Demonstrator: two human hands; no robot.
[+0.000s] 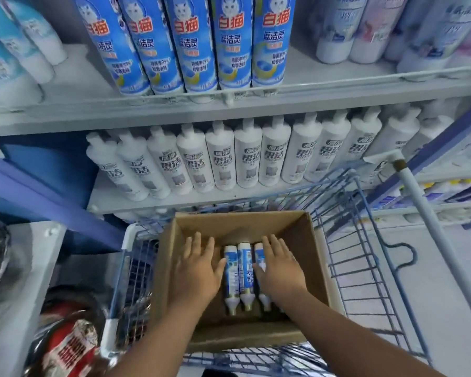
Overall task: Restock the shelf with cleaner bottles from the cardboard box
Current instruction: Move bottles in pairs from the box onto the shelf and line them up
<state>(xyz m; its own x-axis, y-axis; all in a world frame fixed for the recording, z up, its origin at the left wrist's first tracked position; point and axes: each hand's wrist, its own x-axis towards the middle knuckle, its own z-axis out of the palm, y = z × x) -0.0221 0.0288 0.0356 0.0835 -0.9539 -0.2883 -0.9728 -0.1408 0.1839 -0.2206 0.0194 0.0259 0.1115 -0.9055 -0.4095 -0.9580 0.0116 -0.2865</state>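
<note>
An open cardboard box (314,240) sits in a blue wire cart. Three blue-and-white cleaner bottles (245,270) lie side by side on its bottom, caps toward me. My left hand (199,270) is spread flat inside the box, its thumb against the leftmost bottle. My right hand (279,268) lies with straight fingers over the rightmost bottle and hides most of it. On the upper shelf (324,87) stands a row of matching blue bottles (196,42).
White bottles (250,156) fill the lower shelf (112,197) just behind the blue wire cart (365,268). The cart's white handle bar (430,227) rises at right. Pale bottles stand at the upper shelf's left and right ends. Red packaging (71,346) and a white surface lie at left.
</note>
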